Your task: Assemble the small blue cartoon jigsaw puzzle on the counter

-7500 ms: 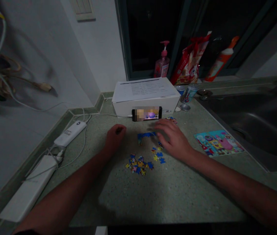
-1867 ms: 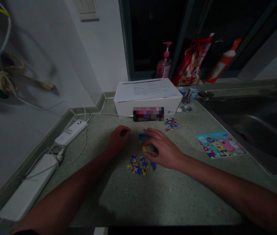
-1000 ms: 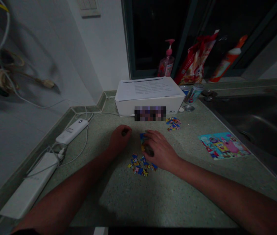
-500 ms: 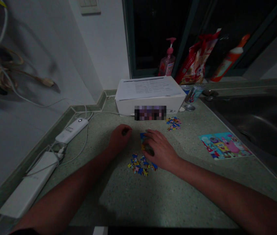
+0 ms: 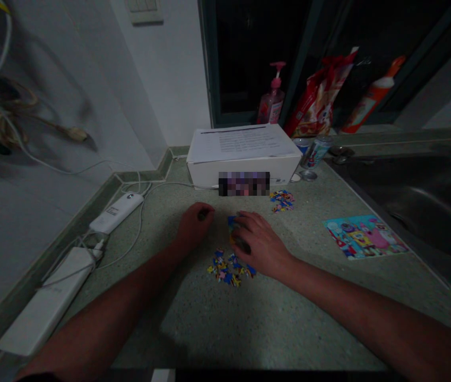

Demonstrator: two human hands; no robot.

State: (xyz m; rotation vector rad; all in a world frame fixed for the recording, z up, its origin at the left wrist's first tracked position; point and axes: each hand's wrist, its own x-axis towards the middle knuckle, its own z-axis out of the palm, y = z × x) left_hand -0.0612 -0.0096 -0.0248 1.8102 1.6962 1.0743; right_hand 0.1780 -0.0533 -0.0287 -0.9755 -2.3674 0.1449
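Left hand [image 5: 194, 227] loosely curled on tabletop [image 5: 289, 323], can't tell if holding anything. Right hand [image 5: 264, 245] half-curled over joined puzzle section [image 5: 231, 221], mostly hidden; grip unclear. Loose pieces [image 5: 228, 277] nearer the person. Device screen [image 5: 244, 183] pixelated.

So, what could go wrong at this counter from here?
The right hand covers much of the jigsaw section, so a careless press might shift it. The loose jigsaw pieces lie just on its near side, so a sweep of the wrist could scatter some. A charging cable runs to the phone; if the left hand snagged it, the phone might topple.
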